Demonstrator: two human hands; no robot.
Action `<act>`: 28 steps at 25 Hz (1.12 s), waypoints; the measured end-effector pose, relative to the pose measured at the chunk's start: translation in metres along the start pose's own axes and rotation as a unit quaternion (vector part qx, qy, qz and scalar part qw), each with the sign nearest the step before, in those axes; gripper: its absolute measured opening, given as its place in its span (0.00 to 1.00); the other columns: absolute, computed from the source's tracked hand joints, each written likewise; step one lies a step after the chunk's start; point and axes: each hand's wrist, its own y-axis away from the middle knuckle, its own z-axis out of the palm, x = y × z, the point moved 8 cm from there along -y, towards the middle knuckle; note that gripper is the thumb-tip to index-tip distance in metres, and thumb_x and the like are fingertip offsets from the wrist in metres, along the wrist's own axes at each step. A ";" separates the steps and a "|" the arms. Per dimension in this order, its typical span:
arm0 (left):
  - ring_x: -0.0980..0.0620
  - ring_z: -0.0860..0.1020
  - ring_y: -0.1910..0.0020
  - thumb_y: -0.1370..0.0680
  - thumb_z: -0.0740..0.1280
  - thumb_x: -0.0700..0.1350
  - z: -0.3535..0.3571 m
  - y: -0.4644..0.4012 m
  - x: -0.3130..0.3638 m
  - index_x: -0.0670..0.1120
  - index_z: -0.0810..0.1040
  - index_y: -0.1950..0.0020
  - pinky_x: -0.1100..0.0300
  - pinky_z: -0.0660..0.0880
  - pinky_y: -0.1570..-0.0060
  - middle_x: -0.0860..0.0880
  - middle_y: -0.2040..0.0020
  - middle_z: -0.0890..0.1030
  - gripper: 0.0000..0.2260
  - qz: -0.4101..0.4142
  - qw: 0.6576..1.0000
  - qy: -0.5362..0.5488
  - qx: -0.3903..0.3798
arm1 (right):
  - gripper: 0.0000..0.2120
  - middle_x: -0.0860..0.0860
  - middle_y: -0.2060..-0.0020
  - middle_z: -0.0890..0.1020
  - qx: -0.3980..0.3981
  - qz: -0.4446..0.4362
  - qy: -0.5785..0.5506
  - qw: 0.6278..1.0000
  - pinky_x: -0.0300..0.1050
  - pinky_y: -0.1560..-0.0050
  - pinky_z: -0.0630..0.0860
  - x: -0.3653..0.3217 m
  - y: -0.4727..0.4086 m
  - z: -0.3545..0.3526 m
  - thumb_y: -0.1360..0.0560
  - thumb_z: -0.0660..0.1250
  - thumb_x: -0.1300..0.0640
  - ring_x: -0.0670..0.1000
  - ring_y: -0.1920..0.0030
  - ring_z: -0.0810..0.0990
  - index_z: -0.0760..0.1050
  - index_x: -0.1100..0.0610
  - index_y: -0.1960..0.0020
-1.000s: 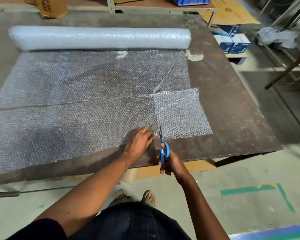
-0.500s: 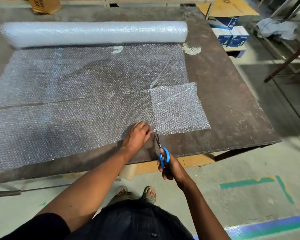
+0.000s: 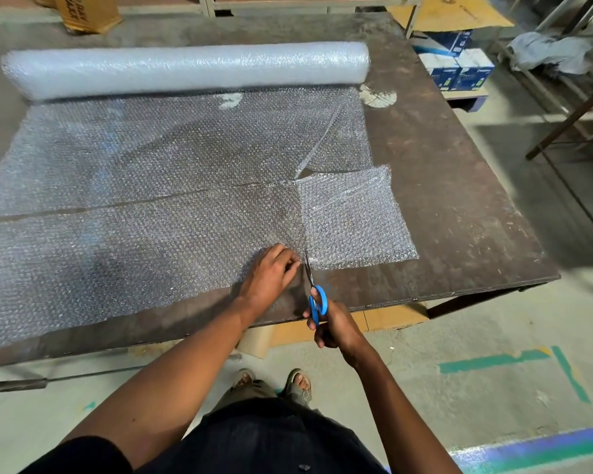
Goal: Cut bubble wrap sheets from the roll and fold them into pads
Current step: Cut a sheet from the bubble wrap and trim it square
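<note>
Blue-handled scissors (image 3: 314, 292) in right hand (image 3: 334, 328) meet bubble wrap (image 3: 151, 248).

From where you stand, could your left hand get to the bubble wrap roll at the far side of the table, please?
Probably not without leaning in. The left hand is pressing the sheet at the near edge, and the roll lies across the whole unrolled sheet. Nothing blocks the way.
</note>
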 end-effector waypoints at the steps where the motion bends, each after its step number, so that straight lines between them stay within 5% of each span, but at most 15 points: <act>1: 0.57 0.75 0.50 0.17 0.69 0.46 0.000 0.001 0.001 0.46 0.81 0.41 0.58 0.79 0.48 0.52 0.46 0.77 0.07 0.001 1.000 0.006 -0.001 | 0.31 0.56 0.64 0.78 0.000 0.002 -0.003 1.000 0.37 0.76 0.65 0.001 0.000 0.001 0.18 0.61 0.33 0.53 0.75 0.71 0.82 0.62 0.51; 9: 0.56 0.75 0.47 0.19 0.73 0.50 0.001 0.007 0.002 0.49 0.79 0.32 0.61 0.75 0.45 0.52 0.41 0.75 0.17 0.007 1.000 0.010 -0.021 | 0.30 0.54 0.65 0.77 0.007 0.004 0.007 1.000 0.38 0.76 0.62 -0.001 -0.004 0.000 0.19 0.62 0.32 0.53 0.76 0.71 0.81 0.60 0.52; 14: 0.54 0.76 0.46 0.19 0.72 0.45 0.001 0.003 0.005 0.45 0.84 0.38 0.56 0.79 0.45 0.51 0.46 0.78 0.11 0.002 1.000 -0.002 -0.002 | 0.29 0.52 0.67 0.76 0.012 -0.010 0.015 1.000 0.39 0.74 0.62 0.003 -0.007 0.001 0.18 0.63 0.33 0.51 0.76 0.70 0.80 0.60 0.53; 19: 0.54 0.76 0.48 0.19 0.73 0.43 -0.003 0.007 0.006 0.45 0.84 0.41 0.61 0.77 0.49 0.50 0.47 0.78 0.08 -0.008 0.999 0.027 0.023 | 0.26 0.53 0.68 0.75 0.018 -0.020 0.000 1.000 0.39 0.74 0.64 0.009 -0.008 0.004 0.17 0.64 0.36 0.49 0.76 0.67 0.80 0.59 0.54; 28: 0.52 0.78 0.46 0.19 0.73 0.41 -0.002 0.014 0.000 0.44 0.84 0.43 0.66 0.70 0.42 0.49 0.46 0.81 0.06 -0.015 0.992 0.099 0.080 | 0.33 0.53 0.65 0.76 -0.007 0.034 -0.008 0.999 0.41 0.75 0.60 0.003 -0.009 0.009 0.21 0.59 0.26 0.52 0.77 0.69 0.77 0.57 0.52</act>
